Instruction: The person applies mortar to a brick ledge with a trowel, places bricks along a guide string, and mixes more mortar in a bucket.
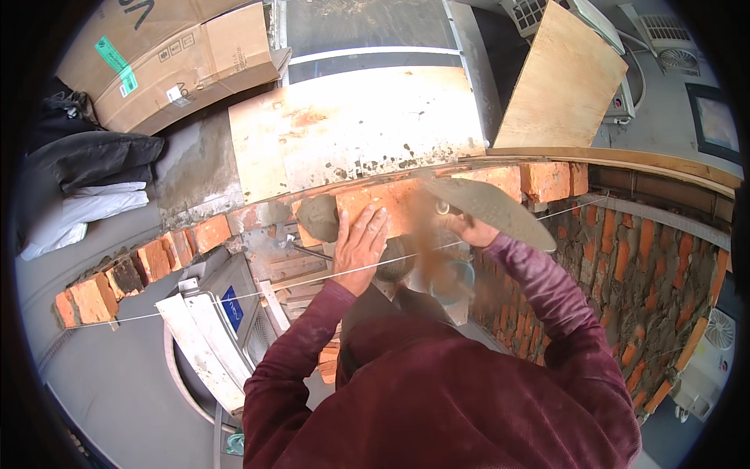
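Observation:
My left hand (358,246) lies on an orange brick (391,195) on the wall top, fingers extended over its face. Grey mortar (316,218) sits just left of that brick. At the brick's right end my right hand (470,228) is closed round the handle of a large trowel (508,211), whose mortar-smeared blade points right. A brownish blur, too smeared to make out, hangs below the handle. A thin white string (258,293) runs along the wall, passing near both hands.
A brick course (211,233) extends to both sides. Beyond it lie a plywood board (336,117), a leaning panel (562,86), cardboard (187,70) and dark clothing (86,164). Below are a metal-framed unit (211,336) and blue bucket (453,277); a mortar-streaked brick wall (656,289) stands right.

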`<state>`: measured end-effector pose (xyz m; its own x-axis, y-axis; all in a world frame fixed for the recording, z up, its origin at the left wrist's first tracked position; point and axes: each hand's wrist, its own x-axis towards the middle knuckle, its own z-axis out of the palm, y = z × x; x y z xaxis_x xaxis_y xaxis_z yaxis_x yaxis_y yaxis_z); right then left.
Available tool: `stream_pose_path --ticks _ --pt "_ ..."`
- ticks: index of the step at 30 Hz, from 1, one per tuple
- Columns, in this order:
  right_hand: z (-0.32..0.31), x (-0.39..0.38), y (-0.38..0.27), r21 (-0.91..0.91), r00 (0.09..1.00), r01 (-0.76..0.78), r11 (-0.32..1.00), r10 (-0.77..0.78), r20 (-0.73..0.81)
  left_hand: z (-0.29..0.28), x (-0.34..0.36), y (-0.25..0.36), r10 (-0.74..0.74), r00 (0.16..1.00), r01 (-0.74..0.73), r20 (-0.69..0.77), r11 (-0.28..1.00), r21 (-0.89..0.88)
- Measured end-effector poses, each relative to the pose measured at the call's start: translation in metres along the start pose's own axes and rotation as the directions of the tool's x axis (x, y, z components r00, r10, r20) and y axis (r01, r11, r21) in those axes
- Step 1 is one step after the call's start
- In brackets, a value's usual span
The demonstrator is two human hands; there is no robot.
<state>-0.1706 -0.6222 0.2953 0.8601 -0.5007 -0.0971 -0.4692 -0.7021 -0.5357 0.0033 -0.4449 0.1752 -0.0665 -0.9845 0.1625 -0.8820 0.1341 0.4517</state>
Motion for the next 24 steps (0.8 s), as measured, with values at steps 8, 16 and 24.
stream_pose_path --ticks 8,16,24 --pt "-0.093 0.032 -0.007 -0.141 0.952 -0.287 0.948 0.298 0.066 -0.013 0.011 0.025 -0.1 0.982 0.13 0.163 0.973 -0.188" --pt "-0.048 0.034 0.061 -0.618 0.644 0.002 0.786 0.472 0.602 0.011 0.019 0.044 -0.041 0.964 -0.008 0.262 0.983 0.182" --pt "0.0 0.066 -0.004 -0.335 0.356 0.149 0.93 0.265 0.896 0.017 0.014 0.042 -0.075 0.953 0.017 0.292 0.981 0.195"
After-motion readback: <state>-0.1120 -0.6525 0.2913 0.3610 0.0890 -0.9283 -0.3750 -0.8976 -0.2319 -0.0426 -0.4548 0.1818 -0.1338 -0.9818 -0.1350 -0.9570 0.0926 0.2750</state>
